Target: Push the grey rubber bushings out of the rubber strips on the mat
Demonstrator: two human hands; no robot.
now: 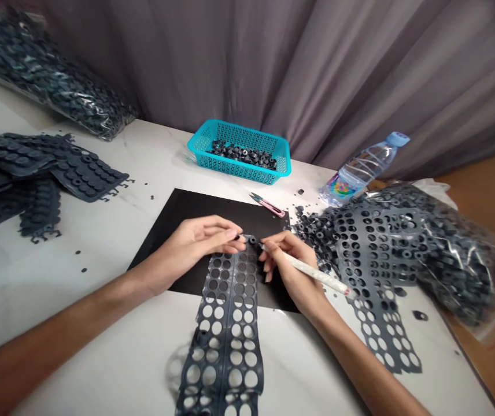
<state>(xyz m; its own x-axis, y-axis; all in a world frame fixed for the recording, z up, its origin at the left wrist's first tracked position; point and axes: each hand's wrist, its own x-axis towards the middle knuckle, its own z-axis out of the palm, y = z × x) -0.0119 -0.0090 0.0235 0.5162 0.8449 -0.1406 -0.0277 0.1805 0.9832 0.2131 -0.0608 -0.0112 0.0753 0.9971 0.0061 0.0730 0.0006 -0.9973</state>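
My left hand (pixel 199 237) is closed in a pinch at the far end of a dark rubber sheet (pixel 226 329) with rows of round holes. A small black piece (pixel 237 236) shows at its fingertips. Between my hands, a small black rubber ring (pixel 252 240) sits at the sheet's end. My right hand (pixel 293 260) grips a white pen-like tool (pixel 319 275), its tip pointing toward that ring. Under both hands lies a black mat (pixel 165 225). The sheet runs from the mat toward me, with one loose rubber piece (pixel 203 338) on it.
Behind the mat stands a turquoise basket (pixel 239 173) of small black parts. Pink-handled thread snips (pixel 269 205) lie at the mat's edge. On the right are loose parts (pixel 317 231), punched sheets (pixel 364 260), a water bottle (pixel 355 173) and a filled bag (pixel 468 271). Uncut sheets (pixel 87 173) lie left.
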